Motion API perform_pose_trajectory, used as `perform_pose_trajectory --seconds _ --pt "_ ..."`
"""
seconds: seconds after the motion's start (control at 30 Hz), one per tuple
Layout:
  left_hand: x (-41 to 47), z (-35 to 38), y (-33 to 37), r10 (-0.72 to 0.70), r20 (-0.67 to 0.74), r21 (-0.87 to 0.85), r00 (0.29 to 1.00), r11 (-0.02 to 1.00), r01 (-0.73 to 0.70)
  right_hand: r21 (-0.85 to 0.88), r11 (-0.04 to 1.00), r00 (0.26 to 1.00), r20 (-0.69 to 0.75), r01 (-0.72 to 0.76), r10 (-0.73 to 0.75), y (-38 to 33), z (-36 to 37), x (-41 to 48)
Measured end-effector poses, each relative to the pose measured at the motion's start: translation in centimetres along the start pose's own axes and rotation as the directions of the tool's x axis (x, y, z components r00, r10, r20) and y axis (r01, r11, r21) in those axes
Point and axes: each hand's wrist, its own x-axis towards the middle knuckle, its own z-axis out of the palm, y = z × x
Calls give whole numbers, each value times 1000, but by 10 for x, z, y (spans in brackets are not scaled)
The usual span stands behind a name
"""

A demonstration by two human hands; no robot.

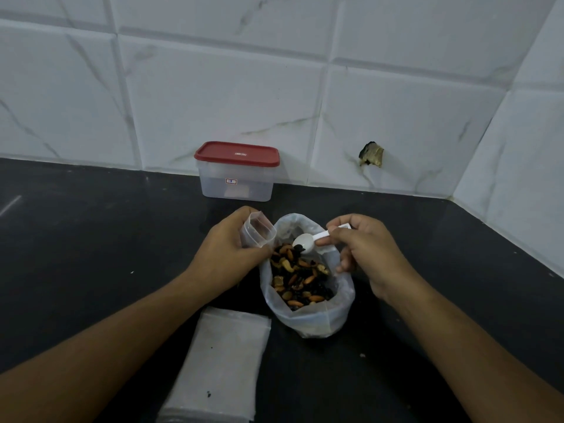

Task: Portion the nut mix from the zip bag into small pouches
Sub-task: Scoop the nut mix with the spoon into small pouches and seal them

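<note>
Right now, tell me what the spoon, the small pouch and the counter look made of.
The spoon looks like smooth white plastic, judging by its thin moulded shape. The small pouch is thin clear plastic film, see-through and creased. The counter is dark, dull and faintly speckled, probably stone, though laminate is possible.

Red-lidded container [236, 175] stands on dark counter [91, 239]; tiled wall [213, 87] behind.

Bench [91, 254] dark matt stone; wall [213, 87] glossy marbled tile; bag [308, 322], pouch [259, 232], spoon [303, 242], box [235, 181] plastic.
</note>
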Motion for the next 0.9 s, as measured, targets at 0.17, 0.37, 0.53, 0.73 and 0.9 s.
perform_pose_trajectory --seconds 0.17,0.37,0.53,0.73,0.9 --pt "-1 1 2 1 -2 0 1000 1000 -1 89 994 998 -5 -66 67 -1 -1 1" --pt "-1 0 2 6 4 13 1000 1000 -6 180 983 1000 -17 -21 24 -8 -2 -4" --pt "-1 1 3 4 1 26 1000 1000 -4 326 945 997 64 30 -53 -20 8 -17" --pt "-1 2 2 19 15 25 1000 999 -19 150 969 964 150 199 -221 -16 31 -30" --pt "-2 1 3 53 24 -20 998 998 -53 -296 696 755 302 654 -582 -13 29 -34"
